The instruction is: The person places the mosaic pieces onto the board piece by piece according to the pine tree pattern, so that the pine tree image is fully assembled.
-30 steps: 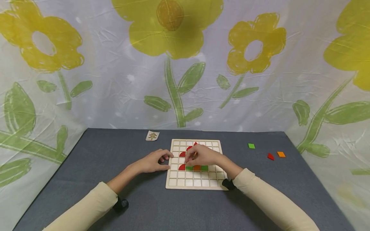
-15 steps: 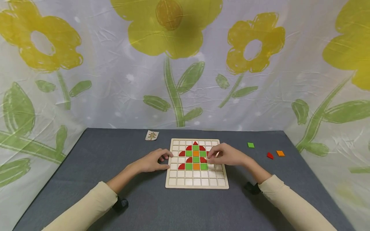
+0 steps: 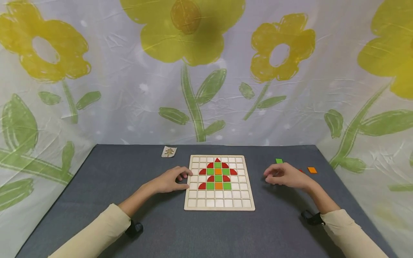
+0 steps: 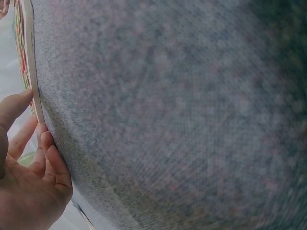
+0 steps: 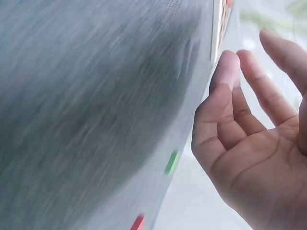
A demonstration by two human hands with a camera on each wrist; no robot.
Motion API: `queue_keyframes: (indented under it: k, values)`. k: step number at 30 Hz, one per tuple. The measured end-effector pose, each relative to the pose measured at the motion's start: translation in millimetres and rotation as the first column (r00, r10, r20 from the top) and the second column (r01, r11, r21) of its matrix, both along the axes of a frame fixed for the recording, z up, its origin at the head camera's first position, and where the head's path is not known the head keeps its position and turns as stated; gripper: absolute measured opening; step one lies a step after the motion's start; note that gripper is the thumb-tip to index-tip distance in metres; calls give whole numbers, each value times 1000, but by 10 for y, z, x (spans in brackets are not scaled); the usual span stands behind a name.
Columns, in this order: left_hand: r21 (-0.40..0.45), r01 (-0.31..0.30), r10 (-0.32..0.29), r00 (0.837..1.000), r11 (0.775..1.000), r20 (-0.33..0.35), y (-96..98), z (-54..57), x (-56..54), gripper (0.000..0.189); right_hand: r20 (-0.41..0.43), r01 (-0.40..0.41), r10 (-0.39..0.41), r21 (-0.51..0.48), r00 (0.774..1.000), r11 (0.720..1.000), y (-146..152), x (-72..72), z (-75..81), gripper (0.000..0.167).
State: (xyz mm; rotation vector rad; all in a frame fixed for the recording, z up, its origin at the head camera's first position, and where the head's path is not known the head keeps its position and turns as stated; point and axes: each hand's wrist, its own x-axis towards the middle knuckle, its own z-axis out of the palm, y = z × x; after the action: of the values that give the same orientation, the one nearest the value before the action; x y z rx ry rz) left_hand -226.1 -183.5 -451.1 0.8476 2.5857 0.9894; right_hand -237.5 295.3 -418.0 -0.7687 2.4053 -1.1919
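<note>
A wooden grid board (image 3: pixel 219 209) lies flat on the table, bearing red, green and orange tiles arranged like a tiered tree. Spread thumb and fingers of my left hand (image 3: pixel 170 180) touch the board's left edge; the left wrist view has its fingertips along the rim (image 4: pixel 34 72). Off to the board's right, my right hand (image 3: pixel 288 176) hovers above the table with loosely bent fingers and nothing between them. Close behind it lie a green square tile (image 3: pixel 279 161) and a red tile (image 3: pixel 301 171), both partly covered by that hand, and an orange square tile (image 3: pixel 312 170).
A small picture card (image 3: pixel 169 152) rests behind the board, to its left. The dark grey tabletop (image 3: pixel 155 225) reaches back to a flower-printed curtain (image 3: pixel 135 100). In the right wrist view, a green tile (image 5: pixel 171 162) and a red tile (image 5: pixel 138 223) sit beyond the hand.
My right hand has moved off the board to the right, toward the loose tiles, uncovering the tile pattern. My left hand stays at the board's edge.
</note>
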Motion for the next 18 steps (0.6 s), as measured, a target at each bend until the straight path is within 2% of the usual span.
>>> queue_keyframes:
  k: [10, 18]
  values:
    - [14, 6, -6, 1000, 1000, 6, 5, 7, 15, 40, -6, 141, -141, 6, 990, 990, 553, 88, -14, 34]
    - [7, 4, -4, 1000, 1000, 0, 24, 21, 20, 40, -84, 193, -195, -29, 977, 981, 915, 92, -42, 34]
